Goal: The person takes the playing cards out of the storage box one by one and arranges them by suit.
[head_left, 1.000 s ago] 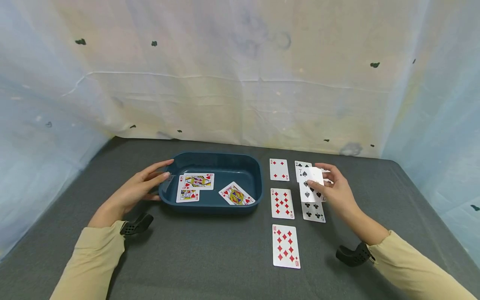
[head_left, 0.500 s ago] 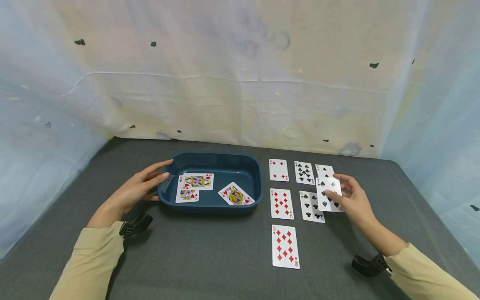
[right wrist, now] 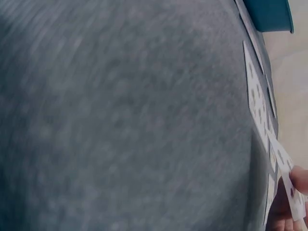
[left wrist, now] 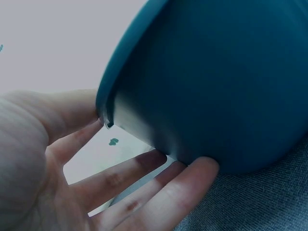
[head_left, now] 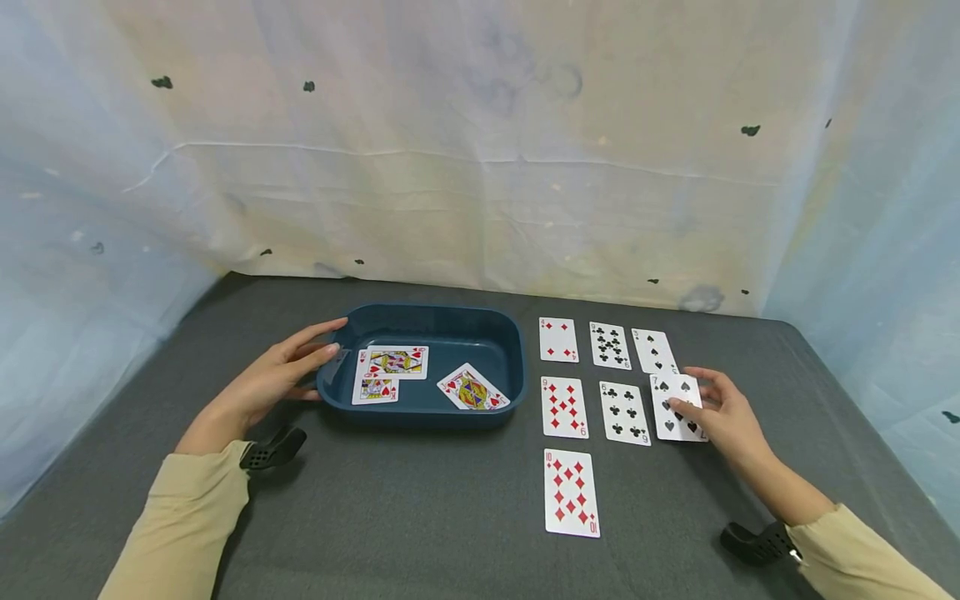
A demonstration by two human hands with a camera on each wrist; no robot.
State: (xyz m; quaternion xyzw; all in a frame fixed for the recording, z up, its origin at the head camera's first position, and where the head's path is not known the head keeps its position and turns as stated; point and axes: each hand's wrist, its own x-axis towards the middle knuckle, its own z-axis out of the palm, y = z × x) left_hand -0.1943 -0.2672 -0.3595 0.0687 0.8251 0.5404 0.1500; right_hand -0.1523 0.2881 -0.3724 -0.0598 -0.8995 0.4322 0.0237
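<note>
A: Pinching the 7 of spades [head_left: 677,407], the right hand [head_left: 723,414] has it low at the right end of the middle row, just beside the 6 of clubs [head_left: 624,413].

B: And the left hand [head_left: 272,383]?

A: Its straight fingers press the left wall of the blue tray [head_left: 491,323], near the table's [head_left: 420,500] middle, with 3 face cards inside.
</note>
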